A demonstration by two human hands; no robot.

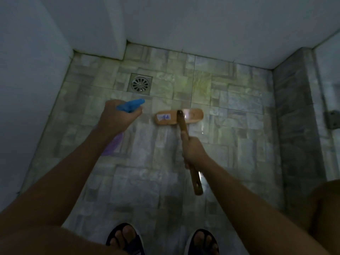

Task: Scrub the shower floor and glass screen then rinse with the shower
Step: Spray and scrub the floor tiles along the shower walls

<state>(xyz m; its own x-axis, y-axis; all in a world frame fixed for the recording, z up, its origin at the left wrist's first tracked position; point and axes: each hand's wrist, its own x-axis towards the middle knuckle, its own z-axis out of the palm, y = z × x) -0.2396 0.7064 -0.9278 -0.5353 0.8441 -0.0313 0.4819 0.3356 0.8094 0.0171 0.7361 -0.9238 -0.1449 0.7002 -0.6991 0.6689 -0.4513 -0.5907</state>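
My left hand (117, 117) grips a spray bottle (131, 105) with a blue trigger head and a purple body, its nozzle pointing toward the floor drain. My right hand (194, 150) grips the wooden handle of a scrubbing brush (179, 116). The brush's wooden head lies flat on the stone-patterned shower floor (235, 111), just right of the bottle's nozzle. The handle's end sticks out behind my right hand. The picture is dim and a little blurred.
A square metal drain (140, 84) sits in the floor beyond my left hand. White walls close the left and far sides. A raised tiled kerb (292, 126) with a glass screen and its hinge (333, 119) runs along the right. My two sandalled feet (125, 238) stand at the bottom.
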